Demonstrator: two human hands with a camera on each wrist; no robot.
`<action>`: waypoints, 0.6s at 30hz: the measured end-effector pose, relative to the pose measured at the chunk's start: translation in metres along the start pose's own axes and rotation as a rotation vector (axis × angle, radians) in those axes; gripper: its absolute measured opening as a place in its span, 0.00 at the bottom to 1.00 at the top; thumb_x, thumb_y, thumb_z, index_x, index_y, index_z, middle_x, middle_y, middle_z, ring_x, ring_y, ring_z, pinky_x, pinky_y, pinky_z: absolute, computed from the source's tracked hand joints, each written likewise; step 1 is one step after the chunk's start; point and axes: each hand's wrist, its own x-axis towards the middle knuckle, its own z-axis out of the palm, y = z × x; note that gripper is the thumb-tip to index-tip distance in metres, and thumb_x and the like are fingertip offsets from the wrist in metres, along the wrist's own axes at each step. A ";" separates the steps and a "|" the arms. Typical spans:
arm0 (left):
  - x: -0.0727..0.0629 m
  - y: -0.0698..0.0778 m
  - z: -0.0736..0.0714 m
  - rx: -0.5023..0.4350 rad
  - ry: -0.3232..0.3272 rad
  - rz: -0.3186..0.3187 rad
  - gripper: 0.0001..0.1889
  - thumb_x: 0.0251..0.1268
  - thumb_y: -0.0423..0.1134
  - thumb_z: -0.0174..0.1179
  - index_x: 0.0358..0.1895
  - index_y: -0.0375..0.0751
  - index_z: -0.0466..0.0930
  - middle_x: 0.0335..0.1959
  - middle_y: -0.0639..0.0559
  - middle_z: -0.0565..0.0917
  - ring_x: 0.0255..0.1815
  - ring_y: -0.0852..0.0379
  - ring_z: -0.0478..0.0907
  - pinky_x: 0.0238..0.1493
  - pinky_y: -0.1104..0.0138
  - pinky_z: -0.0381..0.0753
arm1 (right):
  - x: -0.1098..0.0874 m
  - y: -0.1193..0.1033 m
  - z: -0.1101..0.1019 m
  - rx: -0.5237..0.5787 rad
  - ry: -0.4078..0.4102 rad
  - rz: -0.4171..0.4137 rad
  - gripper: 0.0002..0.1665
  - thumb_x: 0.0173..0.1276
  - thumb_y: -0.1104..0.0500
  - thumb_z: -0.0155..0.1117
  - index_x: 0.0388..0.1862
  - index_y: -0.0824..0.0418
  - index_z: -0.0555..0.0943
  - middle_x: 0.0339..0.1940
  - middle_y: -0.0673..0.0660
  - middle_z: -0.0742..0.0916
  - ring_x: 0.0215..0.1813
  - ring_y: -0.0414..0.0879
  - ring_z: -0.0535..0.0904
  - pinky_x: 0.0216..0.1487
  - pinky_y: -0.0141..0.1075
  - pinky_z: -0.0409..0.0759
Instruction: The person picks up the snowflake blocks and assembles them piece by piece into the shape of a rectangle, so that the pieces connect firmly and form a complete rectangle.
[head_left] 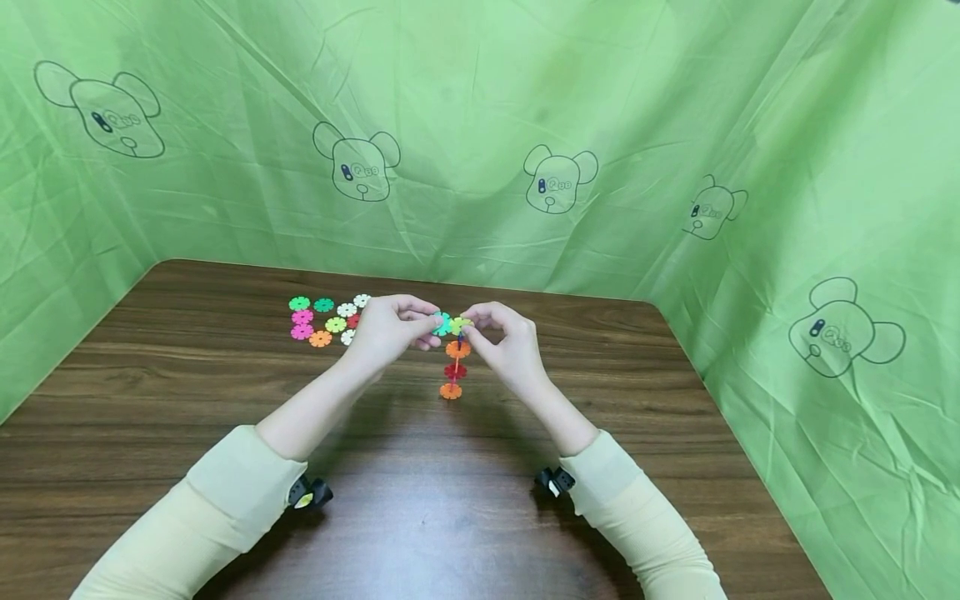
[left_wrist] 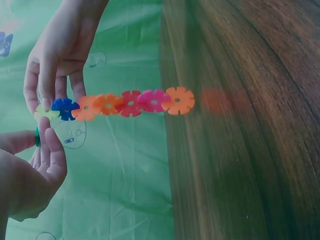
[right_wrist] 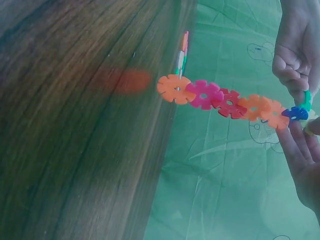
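A chain of slotted plastic snowflake discs hangs upright, its lowest orange disc (head_left: 451, 391) close over the table. Above that come magenta, red (left_wrist: 131, 103) and orange discs, then a blue disc (left_wrist: 65, 109). At the top is a yellow-green disc (head_left: 460, 326), which my right hand (head_left: 512, 343) pinches between thumb and fingers. Facing it, my left hand (head_left: 388, 329) pinches a teal-green disc (head_left: 442, 323) by its edge. The two discs meet edge to edge in the head view. In the right wrist view, the teal-green disc (right_wrist: 306, 101) is partly covered by fingers.
Loose discs lie at the back left of the brown wooden table (head_left: 420, 517): green, pink (head_left: 302, 332), orange (head_left: 320, 338), yellow-green, red and white. My left hand partly covers that group. A green cloth (head_left: 465, 92) with bear-head outlines encloses the table's back and sides.
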 end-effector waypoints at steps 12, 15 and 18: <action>-0.011 0.005 0.007 -0.109 0.053 0.074 0.11 0.58 0.29 0.64 0.42 0.26 0.79 0.30 0.38 0.85 0.25 0.56 0.85 0.35 0.59 0.85 | 0.000 -0.008 -0.003 0.030 0.039 0.009 0.06 0.56 0.72 0.68 0.33 0.70 0.82 0.29 0.62 0.86 0.30 0.50 0.83 0.26 0.40 0.82; -0.013 0.004 0.009 -0.132 0.066 0.093 0.11 0.57 0.28 0.64 0.42 0.25 0.79 0.30 0.37 0.85 0.24 0.56 0.84 0.34 0.59 0.85 | 0.000 -0.009 -0.003 0.039 0.042 0.004 0.06 0.55 0.73 0.69 0.32 0.70 0.81 0.28 0.62 0.86 0.29 0.51 0.83 0.26 0.38 0.82; -0.016 0.002 0.010 -0.141 0.087 0.101 0.11 0.57 0.28 0.64 0.42 0.25 0.80 0.30 0.37 0.85 0.23 0.57 0.84 0.33 0.60 0.85 | -0.001 -0.009 -0.002 0.055 0.041 -0.010 0.06 0.54 0.73 0.69 0.32 0.71 0.82 0.27 0.63 0.86 0.27 0.53 0.83 0.27 0.40 0.83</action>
